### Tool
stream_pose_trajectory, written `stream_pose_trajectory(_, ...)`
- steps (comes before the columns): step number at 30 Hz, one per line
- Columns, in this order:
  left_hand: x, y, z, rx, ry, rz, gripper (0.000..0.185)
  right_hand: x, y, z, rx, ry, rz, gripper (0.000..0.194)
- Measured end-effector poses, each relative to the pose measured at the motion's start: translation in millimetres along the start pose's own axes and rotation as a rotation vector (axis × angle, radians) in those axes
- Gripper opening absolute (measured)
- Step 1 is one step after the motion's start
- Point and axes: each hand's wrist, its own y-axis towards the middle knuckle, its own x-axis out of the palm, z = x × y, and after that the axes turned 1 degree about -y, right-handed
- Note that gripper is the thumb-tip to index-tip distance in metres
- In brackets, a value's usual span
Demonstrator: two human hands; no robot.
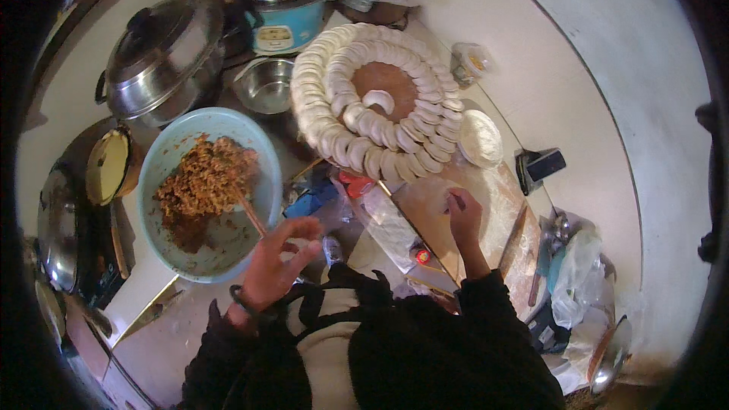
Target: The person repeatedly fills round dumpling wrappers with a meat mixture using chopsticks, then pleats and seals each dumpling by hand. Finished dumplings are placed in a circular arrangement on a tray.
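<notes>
My left hand [282,259] is at the right rim of a pale blue basin [211,273], its fingers apart and curved near the end of wooden chopsticks [250,213]. The chopsticks lean in a chopped filling [208,173]; whether the hand touches them I cannot tell. My right hand [465,213] is over a floured wooden board [424,202], fingertips close together; whether something small is between them is unclear. Beyond it, dumplings [359,154] lie in overlapping rings on a round board [384,82], with one dumpling [379,101] inside the rings. A floury round stack [480,138], perhaps wrappers, is beside them.
A large lidded steamer pot [165,62], a blue rice cooker [287,20] and a steel bowl [266,88] stand at the back left. A wok [60,228] is at the far left. On the right are a phone [545,165] and plastic bags [575,279].
</notes>
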Motion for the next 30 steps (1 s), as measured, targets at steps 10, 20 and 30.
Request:
stream_pose_trajectory(10, -1, -2, -12, -0.209, -0.991, 0.03, 0.056, 108, -46, -207, -0.491, 0.234, -0.529, 0.019)
stream_pose_trajectory(20, -76, -100, -24, 0.102, -0.779, 0.671, 0.06, 212, -28, -223, -1.379, -0.395, -0.836, 0.031)
stream_pose_trajectory(30, -83, -157, -43, 0.119, -0.869, 0.988, 0.056, 278, -7, -246, -1.306, -0.09, -0.988, 0.01)
